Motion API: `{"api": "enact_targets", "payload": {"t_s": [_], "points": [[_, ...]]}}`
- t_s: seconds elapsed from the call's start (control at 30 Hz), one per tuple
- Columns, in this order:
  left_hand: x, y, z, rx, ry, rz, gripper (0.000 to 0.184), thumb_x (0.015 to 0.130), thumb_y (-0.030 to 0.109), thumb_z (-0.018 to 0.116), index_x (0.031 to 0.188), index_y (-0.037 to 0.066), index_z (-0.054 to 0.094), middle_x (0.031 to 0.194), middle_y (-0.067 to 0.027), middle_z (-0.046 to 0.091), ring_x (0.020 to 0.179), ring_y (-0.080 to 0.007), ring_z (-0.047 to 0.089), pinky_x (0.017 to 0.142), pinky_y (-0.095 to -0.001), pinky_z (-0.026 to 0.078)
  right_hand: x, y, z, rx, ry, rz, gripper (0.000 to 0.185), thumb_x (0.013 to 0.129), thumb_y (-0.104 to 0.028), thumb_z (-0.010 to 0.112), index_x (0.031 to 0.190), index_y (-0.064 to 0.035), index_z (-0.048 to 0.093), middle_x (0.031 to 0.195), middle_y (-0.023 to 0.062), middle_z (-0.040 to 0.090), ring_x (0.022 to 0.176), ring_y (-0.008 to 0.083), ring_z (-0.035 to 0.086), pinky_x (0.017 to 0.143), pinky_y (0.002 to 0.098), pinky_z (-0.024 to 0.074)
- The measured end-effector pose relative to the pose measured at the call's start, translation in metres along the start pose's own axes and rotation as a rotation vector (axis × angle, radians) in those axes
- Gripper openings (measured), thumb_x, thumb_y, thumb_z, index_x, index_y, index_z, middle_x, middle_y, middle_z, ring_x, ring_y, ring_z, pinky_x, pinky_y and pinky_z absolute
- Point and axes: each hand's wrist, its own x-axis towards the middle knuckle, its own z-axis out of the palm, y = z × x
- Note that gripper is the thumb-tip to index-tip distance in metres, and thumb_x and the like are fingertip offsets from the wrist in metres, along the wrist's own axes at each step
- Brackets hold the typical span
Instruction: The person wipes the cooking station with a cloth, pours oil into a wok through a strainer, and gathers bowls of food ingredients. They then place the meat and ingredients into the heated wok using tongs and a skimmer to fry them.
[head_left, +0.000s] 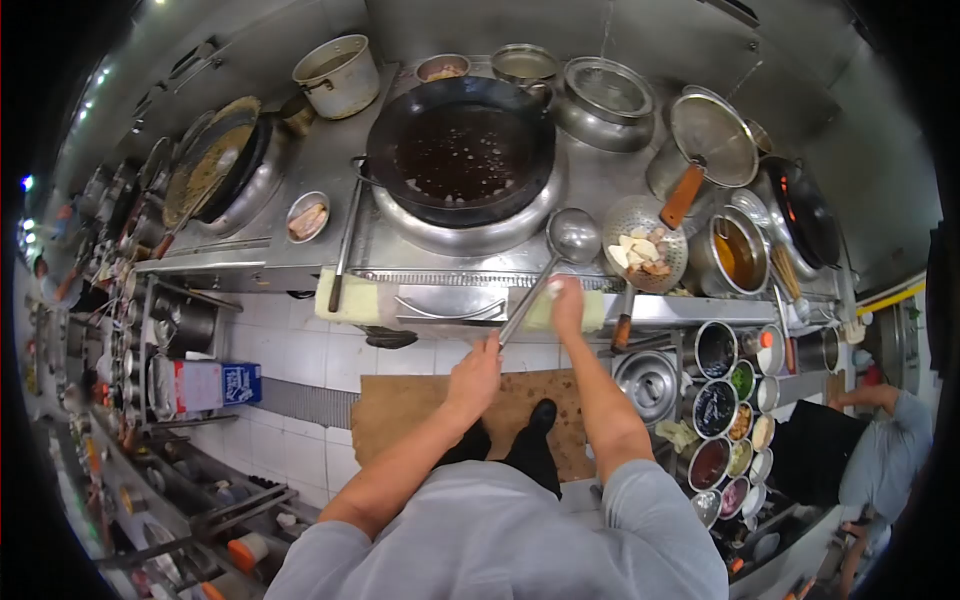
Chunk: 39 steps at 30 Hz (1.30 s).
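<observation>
A ladle (574,236) slants up from my left hand (475,379), which is wrapped round the lower end of its handle. The bowl of the ladle rests over the counter, right of the big black wok (461,150). Dark liquid with small pale bits lies in the wok. My right hand (567,306) is closed just right of the ladle's handle, above a yellow towel (590,311). A small white bit shows at its fingers; what it holds is unclear. Near this hand stands a perforated skimmer (622,218) with pale slices and browned pieces in it.
A pot of amber liquid (738,252) and a strainer with a wooden handle (683,195) stand at right. A long-handled tool (347,240) and a small bowl of meat (307,217) lie left of the wok. Ingredient tubs (714,410) line the right. Another person (893,440) is at far right.
</observation>
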Motion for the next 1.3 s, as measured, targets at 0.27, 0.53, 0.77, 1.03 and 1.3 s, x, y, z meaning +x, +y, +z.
{"api": "enact_targets", "payload": {"t_s": [0.27, 0.53, 0.77, 1.03, 1.3], "points": [[0.002, -0.007, 0.004, 0.020, -0.060, -0.028, 0.035, 0.094, 0.019, 0.049, 0.124, 0.004, 0.041, 0.093, -0.0208, 0.057, 0.081, -0.0440, 0.060, 0.068, -0.0520, 0.049, -0.008, -0.035, 0.002, -0.188, -0.103, -0.182, 0.029, 0.081, 0.003, 0.049, 0.096, -0.0139, 0.067, 0.099, 0.0140, 0.053, 0.095, 0.0321, 0.053, 0.082, 0.0403, 0.0462], [-0.007, -0.069, -0.001, -1.855, -0.556, -0.696, 0.037, 0.099, 0.033, 0.041, 0.124, 0.007, 0.048, 0.065, 0.0009, 0.045, 0.040, -0.0058, 0.028, 0.037, -0.0208, 0.026, 0.008, -0.040, -0.036, 0.238, 0.101, 0.170, 0.031, 0.080, 0.006, 0.048, 0.101, -0.0105, 0.066, 0.096, 0.0139, 0.055, 0.086, 0.0329, 0.057, 0.078, 0.0386, 0.0464], [0.009, -0.120, 0.046, -2.003, -0.758, -0.630, 0.042, 0.098, 0.037, 0.041, 0.124, 0.005, 0.053, 0.066, -0.0041, 0.056, 0.039, -0.0077, 0.033, 0.039, -0.0224, 0.030, -0.209, -0.021, -0.120, -0.045, -0.310, 0.150, 0.027, 0.077, 0.004, 0.048, 0.095, -0.0065, 0.065, 0.090, 0.0171, 0.060, 0.090, 0.0369, 0.057, 0.081, 0.0407, 0.0464], [0.054, -0.152, 0.069, -1.651, -0.616, -0.661, 0.032, 0.095, 0.035, 0.050, 0.111, 0.008, 0.054, 0.095, -0.0162, 0.066, 0.052, -0.0105, 0.050, 0.043, -0.0211, 0.041, -0.371, 0.009, -0.257, -0.278, 0.280, 0.788, 0.021, 0.077, -0.005, 0.057, 0.098, -0.0073, 0.060, 0.102, 0.0203, 0.062, 0.095, 0.0382, 0.060, 0.079, 0.0417, 0.0474], [0.011, -0.184, 0.068, -1.606, -0.347, -0.821, 0.039, 0.093, 0.043, 0.050, 0.121, 0.015, 0.052, 0.117, -0.0149, 0.058, 0.095, -0.0231, 0.058, 0.074, -0.0356, 0.052, -0.409, 0.068, -0.330, -0.076, 1.192, 1.063, 0.021, 0.083, -0.011, 0.066, 0.102, -0.0046, 0.061, 0.095, 0.0080, 0.063, 0.082, 0.0177, 0.058, 0.074, 0.0320, 0.0477]]}}
